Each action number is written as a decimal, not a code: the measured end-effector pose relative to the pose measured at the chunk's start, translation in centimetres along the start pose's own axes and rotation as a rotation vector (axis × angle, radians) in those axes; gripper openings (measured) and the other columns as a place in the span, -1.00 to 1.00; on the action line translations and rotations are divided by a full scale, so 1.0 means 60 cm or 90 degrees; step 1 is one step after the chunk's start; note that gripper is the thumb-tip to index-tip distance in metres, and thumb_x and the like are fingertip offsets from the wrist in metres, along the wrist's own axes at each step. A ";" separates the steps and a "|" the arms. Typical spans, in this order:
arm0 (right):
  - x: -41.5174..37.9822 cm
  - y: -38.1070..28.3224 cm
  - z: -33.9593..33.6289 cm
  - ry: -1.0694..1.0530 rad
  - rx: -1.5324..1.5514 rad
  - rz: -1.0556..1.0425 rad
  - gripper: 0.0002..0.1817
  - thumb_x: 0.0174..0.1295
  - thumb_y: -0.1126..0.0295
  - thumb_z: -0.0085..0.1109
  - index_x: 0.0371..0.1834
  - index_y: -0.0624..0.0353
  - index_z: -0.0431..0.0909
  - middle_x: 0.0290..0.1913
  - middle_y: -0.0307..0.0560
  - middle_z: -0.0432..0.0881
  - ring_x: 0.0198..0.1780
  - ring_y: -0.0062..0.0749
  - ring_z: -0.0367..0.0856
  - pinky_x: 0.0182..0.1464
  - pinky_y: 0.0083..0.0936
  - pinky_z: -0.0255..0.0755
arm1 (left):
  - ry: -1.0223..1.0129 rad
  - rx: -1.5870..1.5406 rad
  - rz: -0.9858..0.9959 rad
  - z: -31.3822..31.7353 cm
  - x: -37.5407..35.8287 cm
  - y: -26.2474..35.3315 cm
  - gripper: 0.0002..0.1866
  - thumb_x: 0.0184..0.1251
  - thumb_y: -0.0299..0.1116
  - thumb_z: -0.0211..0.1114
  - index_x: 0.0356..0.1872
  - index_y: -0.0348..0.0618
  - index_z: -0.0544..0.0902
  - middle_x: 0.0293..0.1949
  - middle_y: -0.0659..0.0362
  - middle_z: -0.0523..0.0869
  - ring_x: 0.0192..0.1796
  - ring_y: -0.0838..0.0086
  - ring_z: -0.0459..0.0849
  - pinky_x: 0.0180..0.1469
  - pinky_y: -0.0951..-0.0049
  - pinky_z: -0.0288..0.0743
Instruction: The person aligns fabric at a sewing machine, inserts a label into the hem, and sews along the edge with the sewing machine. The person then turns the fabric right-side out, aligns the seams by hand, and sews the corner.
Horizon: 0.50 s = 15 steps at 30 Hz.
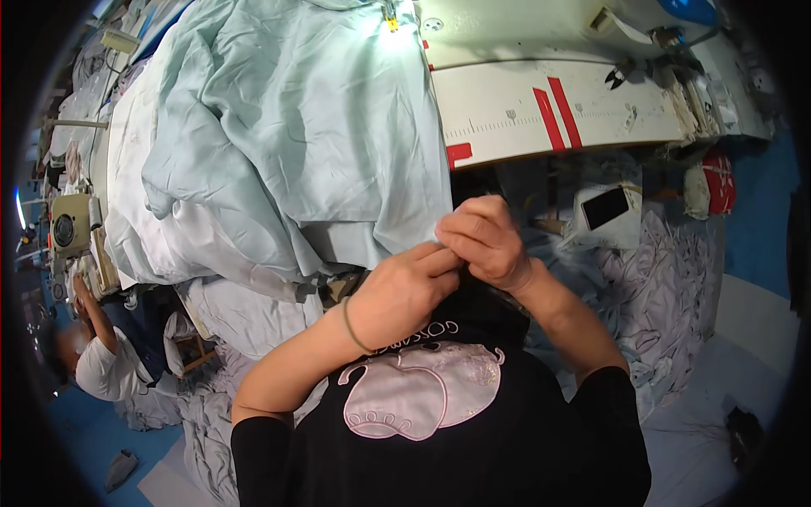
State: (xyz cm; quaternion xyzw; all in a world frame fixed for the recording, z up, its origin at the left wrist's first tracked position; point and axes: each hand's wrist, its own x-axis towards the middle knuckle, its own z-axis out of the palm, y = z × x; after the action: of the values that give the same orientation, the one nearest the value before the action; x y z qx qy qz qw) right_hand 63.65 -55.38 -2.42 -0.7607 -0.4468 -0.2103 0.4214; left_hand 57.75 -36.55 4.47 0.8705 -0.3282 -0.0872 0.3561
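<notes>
A large pale blue-green cloth [338, 127] is spread in loose folds over the table, and its right side runs up beneath the lit needle area [391, 21] of a sewing machine. At its lower right corner my left hand [401, 291], with a band on the wrist, pinches the edge. Close against it, my right hand [486, 241] is closed on the same corner with thumb and fingers together. The fingertips of both hands nearly meet, and the exact bit of edge between them is hidden.
Right of the cloth lies the machine bed [490, 118] with a ruler scale and red tape. Small thread snips [619, 76] rest there. A phone [605, 208] lies below, beside heaped pale fabric [667, 296]. At far left a co-worker [110, 363] sits by another machine [72, 224].
</notes>
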 end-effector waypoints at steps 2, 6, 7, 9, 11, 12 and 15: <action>0.019 -0.003 -0.007 -0.032 0.013 -0.006 -0.80 -0.12 0.54 0.33 -0.35 0.25 0.73 -0.21 -0.20 0.71 -0.08 -0.26 0.62 -0.12 -0.32 0.46 | 0.000 -0.089 -0.015 -0.035 -0.005 0.000 -0.82 -0.01 -0.62 0.32 -0.31 -0.27 0.66 -0.14 0.08 0.66 -0.11 0.18 0.68 -0.11 0.29 0.61; 0.040 -0.005 -0.026 -0.097 0.017 -0.001 -0.84 -0.11 0.61 0.29 -0.39 0.27 0.69 -0.23 -0.14 0.69 -0.07 -0.26 0.67 -0.13 -0.33 0.46 | 0.215 -0.067 -0.072 -0.085 0.038 -0.022 -0.65 0.18 -0.55 0.37 0.03 -0.23 0.65 0.07 -0.02 0.67 0.05 0.05 0.67 0.07 0.20 0.58; 0.043 -0.007 -0.025 -0.099 0.015 -0.006 -0.84 -0.11 0.61 0.29 -0.39 0.27 0.69 -0.23 -0.14 0.69 -0.07 -0.26 0.67 -0.13 -0.33 0.46 | 0.321 0.034 -0.076 -0.082 0.054 -0.043 -0.63 0.20 -0.51 0.36 0.07 -0.24 0.62 0.11 -0.04 0.64 0.09 0.01 0.63 0.12 0.18 0.55; 0.048 -0.011 -0.024 -0.098 0.073 0.041 -0.84 -0.11 0.65 0.27 -0.40 0.28 0.68 -0.26 -0.12 0.68 -0.10 -0.26 0.69 -0.15 -0.34 0.46 | 0.327 0.275 -0.117 -0.096 0.069 -0.116 -0.51 0.19 -0.43 0.40 0.19 -0.22 0.57 0.21 -0.07 0.58 0.19 0.01 0.57 0.21 0.13 0.48; 0.056 -0.014 -0.023 -0.102 0.078 0.051 -0.84 -0.09 0.68 0.26 -0.40 0.27 0.68 -0.26 -0.12 0.69 -0.13 -0.26 0.71 -0.17 -0.37 0.45 | 0.336 0.300 -0.126 -0.114 0.050 -0.162 -0.54 0.14 -0.42 0.43 0.11 -0.24 0.62 0.19 -0.02 0.60 0.20 0.03 0.54 0.21 0.17 0.48; 0.056 -0.014 -0.020 -0.107 0.082 0.065 -0.84 -0.08 0.68 0.26 -0.39 0.27 0.68 -0.26 -0.12 0.69 -0.13 -0.26 0.71 -0.17 -0.37 0.45 | 0.325 0.304 -0.146 -0.125 0.049 -0.162 -0.56 0.14 -0.45 0.43 0.08 -0.25 0.63 0.17 -0.01 0.60 0.17 0.04 0.55 0.20 0.19 0.48; 0.058 -0.018 -0.021 -0.131 0.101 0.086 -0.82 -0.10 0.70 0.27 -0.38 0.28 0.68 -0.27 -0.10 0.68 -0.14 -0.24 0.70 -0.20 -0.38 0.45 | 0.357 0.241 -0.133 -0.140 0.088 -0.160 -0.57 0.11 -0.49 0.43 0.06 -0.26 0.63 0.14 0.00 0.60 0.15 0.05 0.54 0.21 0.20 0.48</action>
State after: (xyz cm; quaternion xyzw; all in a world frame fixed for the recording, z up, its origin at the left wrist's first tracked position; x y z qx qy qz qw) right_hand 64.57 -54.42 1.18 -0.7709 -0.4508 -0.0665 0.4450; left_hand 69.95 -30.07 4.56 0.9401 -0.1373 0.1815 0.2538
